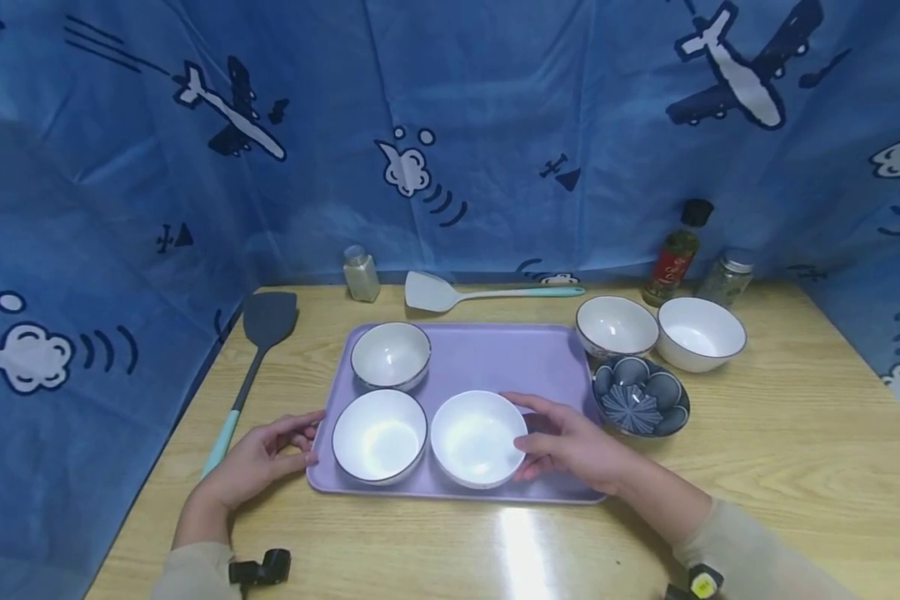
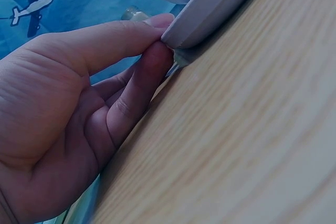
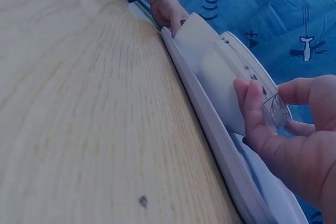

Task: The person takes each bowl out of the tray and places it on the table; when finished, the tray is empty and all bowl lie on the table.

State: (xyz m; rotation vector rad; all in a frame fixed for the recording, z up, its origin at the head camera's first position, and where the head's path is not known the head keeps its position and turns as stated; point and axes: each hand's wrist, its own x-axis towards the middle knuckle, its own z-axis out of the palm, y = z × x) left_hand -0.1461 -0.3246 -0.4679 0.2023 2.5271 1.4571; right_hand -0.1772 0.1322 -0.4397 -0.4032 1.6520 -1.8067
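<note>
A lilac tray [image 1: 506, 358] lies on the table with three white bowls on it. My left hand [image 1: 266, 458] pinches the tray's left edge; the left wrist view shows thumb and fingertips at the tray's rim [image 2: 197, 22]. At the front right of the tray, my right hand [image 1: 570, 442] grips the side of a white bowl [image 1: 476, 437], its patterned outer wall [image 3: 228, 72] showing in the right wrist view. Left of it sits a dark-rimmed white bowl [image 1: 378, 435], and behind that a speckled-rim bowl [image 1: 390, 354]. Whether the gripped bowl touches the tray I cannot tell.
Right of the tray stand a dark blue patterned bowl [image 1: 637, 398] and two white bowls [image 1: 617, 325]. Behind are a sauce bottle [image 1: 672, 262], a jar [image 1: 727, 279], a shaker [image 1: 361, 275] and a white spatula [image 1: 432, 292]. A dark spatula [image 1: 268, 321] lies left.
</note>
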